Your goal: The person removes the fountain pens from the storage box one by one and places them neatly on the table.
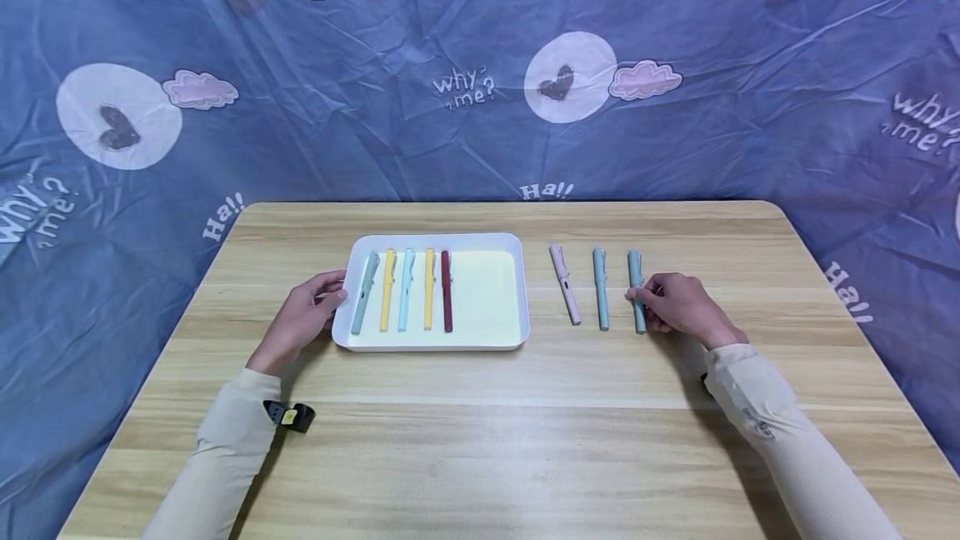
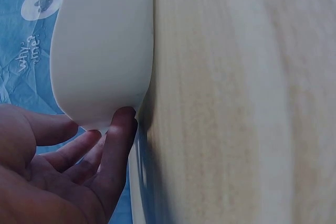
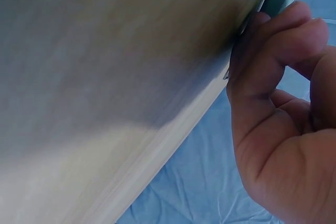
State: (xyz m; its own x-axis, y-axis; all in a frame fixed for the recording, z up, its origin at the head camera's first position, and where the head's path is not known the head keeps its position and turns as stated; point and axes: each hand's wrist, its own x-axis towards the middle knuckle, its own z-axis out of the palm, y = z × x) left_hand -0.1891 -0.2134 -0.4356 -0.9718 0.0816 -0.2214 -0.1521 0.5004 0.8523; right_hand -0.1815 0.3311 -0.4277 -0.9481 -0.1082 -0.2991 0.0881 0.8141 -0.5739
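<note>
With its end pinched between thumb and fingers of the left hand (image 1: 303, 312), the white tray (image 1: 486, 298), reaching rightward from that hold, could tip or skid if tugged from this one side, rolling the five pens (image 1: 406, 290) in it. Well to its right, the right hand (image 1: 684, 305) pinches the rightmost teal pen (image 1: 636, 272) near its middle; a loose or off-balance pinch could let it pivot or drop, and a low leftward sweep could knock the neighbouring teal pen (image 1: 602, 290) just left of those fingertips.
</note>
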